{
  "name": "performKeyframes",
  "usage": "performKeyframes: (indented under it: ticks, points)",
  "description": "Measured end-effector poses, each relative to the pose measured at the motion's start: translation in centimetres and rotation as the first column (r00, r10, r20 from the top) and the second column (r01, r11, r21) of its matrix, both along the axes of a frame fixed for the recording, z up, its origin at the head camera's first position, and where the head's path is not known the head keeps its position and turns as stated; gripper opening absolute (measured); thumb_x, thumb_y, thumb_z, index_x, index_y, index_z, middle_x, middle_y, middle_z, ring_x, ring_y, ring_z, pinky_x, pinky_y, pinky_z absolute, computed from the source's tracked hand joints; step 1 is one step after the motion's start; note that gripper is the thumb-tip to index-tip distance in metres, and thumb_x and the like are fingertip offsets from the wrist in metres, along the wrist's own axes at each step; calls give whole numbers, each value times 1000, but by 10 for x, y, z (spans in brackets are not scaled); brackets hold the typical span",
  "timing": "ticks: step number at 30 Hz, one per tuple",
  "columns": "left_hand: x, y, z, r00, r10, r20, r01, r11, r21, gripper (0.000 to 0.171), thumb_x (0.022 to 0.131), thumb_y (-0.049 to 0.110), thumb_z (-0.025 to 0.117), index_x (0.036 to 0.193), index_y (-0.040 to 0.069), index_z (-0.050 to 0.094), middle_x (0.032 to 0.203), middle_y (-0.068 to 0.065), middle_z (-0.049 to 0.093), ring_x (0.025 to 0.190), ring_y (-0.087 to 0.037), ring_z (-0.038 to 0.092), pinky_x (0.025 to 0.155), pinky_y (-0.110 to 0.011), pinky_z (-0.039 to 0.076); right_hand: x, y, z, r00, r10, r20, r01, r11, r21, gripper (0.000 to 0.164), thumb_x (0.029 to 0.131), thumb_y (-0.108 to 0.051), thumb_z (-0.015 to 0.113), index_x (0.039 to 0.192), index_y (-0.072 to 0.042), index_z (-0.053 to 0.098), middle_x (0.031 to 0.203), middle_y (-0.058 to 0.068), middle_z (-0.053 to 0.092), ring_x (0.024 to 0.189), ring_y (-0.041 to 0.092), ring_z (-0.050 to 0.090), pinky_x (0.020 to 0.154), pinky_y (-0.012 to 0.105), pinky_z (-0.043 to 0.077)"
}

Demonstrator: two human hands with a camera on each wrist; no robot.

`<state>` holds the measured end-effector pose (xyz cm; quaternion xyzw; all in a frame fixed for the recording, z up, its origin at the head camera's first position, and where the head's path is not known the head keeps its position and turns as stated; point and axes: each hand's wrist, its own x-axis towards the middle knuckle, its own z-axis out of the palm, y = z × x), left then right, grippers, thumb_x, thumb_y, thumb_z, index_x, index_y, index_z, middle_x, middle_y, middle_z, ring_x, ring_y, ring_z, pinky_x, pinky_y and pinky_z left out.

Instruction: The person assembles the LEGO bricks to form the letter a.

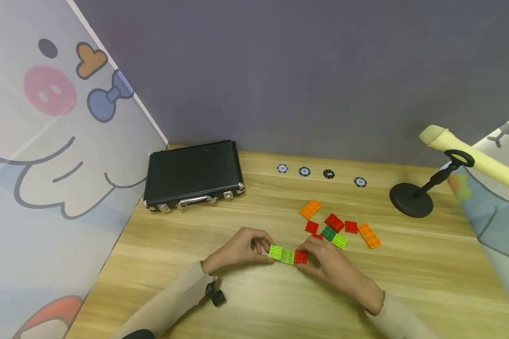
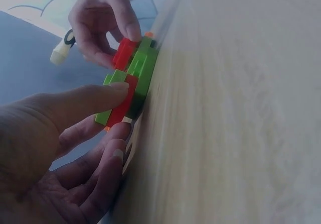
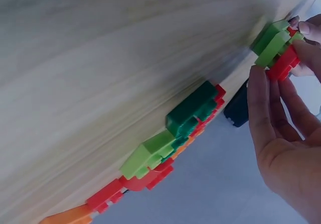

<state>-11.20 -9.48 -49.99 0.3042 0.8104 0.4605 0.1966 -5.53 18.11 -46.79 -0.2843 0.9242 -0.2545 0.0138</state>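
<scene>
Between the hands sits a small build of studded toy bricks, low over the table. My left hand [image 1: 241, 248] pinches its left end, where a lime brick [image 1: 275, 252] tops a red brick [image 2: 122, 103] above a green base [image 2: 144, 76]. Thumb and fingers lie on opposite sides there. At the other end, my right hand [image 1: 332, 263] pinches a red brick [image 1: 300, 257] between thumb and fingertips. This brick sits on or against the green part; whether it is pressed home cannot be told. A green studded stretch [image 1: 287, 256] shows between both ends.
Loose red, dark green [image 1: 328, 233], lime [image 1: 340, 241] and orange bricks [image 1: 369, 236] lie beyond the right hand. A black case [image 1: 195, 172] stands back left. Several poker chips [image 1: 304, 172] line the back; a microphone stand [image 1: 411, 200] is at right.
</scene>
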Motion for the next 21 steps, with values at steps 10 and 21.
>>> performKeyframes:
  ticks: [10,21]
  points:
    - [-9,0,-7,999,34,-11,-34,999,2,31,75,24,86,103,22,71,85,7,72,69,-6,64,63,-23,56,-11,-3,-3,1000,-23,12,23,1000,-9,28,84,-28,79,108,-16,71,96,-8,67,80,7,58,71,21,52]
    - [-32,3,-5,996,70,-53,-69,997,19,31,76,21,86,103,16,71,85,5,72,70,-7,65,66,-23,57,-41,-1,0,999,10,-46,-11,1000,-25,27,83,-24,80,106,-13,72,93,-6,65,74,11,54,63,17,45]
